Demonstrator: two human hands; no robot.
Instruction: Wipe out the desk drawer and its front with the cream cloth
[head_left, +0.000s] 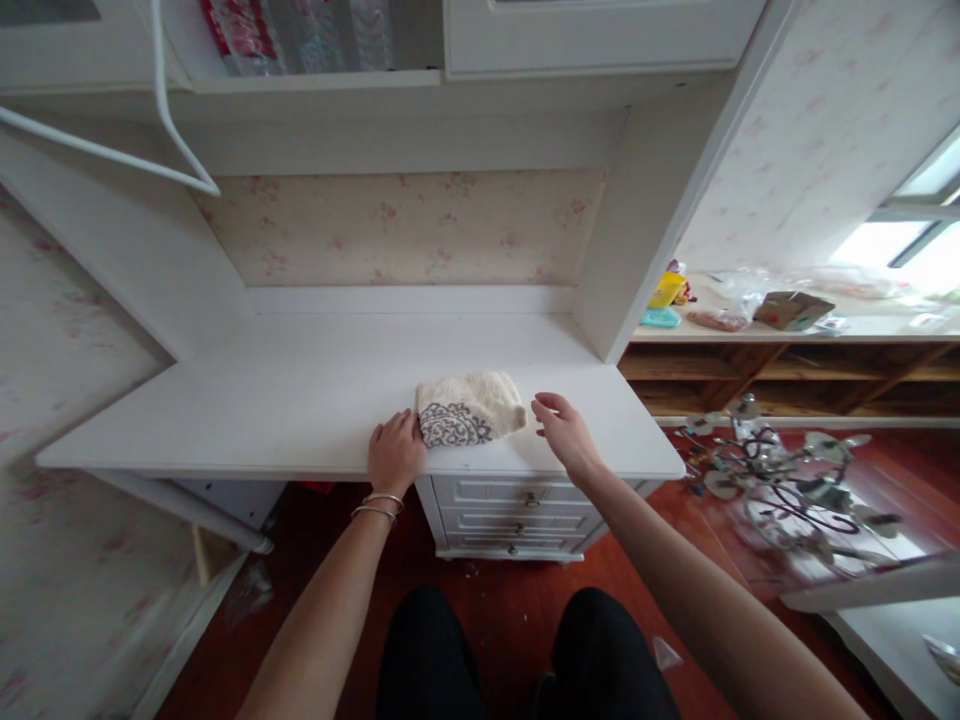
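Observation:
A cream towel [471, 408] with a grey scroll pattern lies folded on the white desk [300, 400], close to its front edge. Its right end comes to a rumpled corner. My left hand [397, 450] rests flat on the desk with its fingertips against the towel's left edge; two thin bangles [377, 507] circle that wrist. Just off the right end hovers my right hand [561, 430], fingers slightly bent and apart, holding nothing. A small gap separates it from the towel.
Drawers [517, 520] stand under the desk's right half. Overhead are a cupboard [592, 35] and a white bent rod [172, 140] at upper left. On the red floor to the right lies a chandelier [795, 490], near a low shelf [825, 372] bearing bags and a box.

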